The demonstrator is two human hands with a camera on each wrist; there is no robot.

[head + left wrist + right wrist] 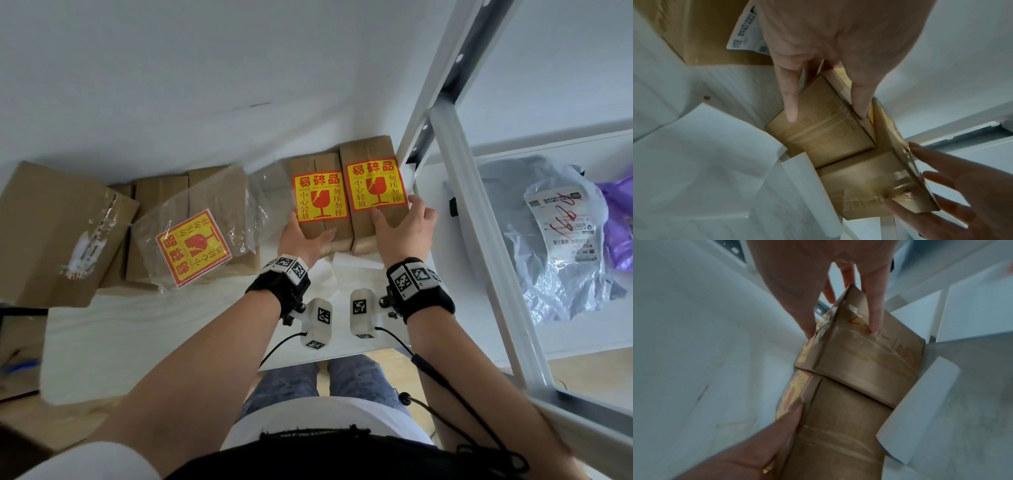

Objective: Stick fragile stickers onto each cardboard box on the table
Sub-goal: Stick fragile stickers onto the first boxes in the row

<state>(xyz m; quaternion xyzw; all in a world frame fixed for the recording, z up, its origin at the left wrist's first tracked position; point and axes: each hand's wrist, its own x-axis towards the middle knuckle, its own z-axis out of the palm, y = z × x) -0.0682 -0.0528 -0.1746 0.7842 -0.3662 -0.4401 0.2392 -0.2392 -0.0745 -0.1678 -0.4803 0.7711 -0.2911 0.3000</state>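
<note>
Two brown cardboard boxes stand side by side at the back of the white table. The left box carries a yellow and red fragile sticker, and so does the right box with its sticker. My left hand lies on the left box's near left corner, thumb flat on the front face. My right hand rests with straight, spread fingers on the right box's near right corner. In the wrist views, the left box and the right box touch each other.
A stack of fragile stickers in a clear bag lies on several plain boxes at the left. A larger carton sits beyond them. White backing paper lies before the boxes. A white shelf frame with grey parcel bags stands to the right.
</note>
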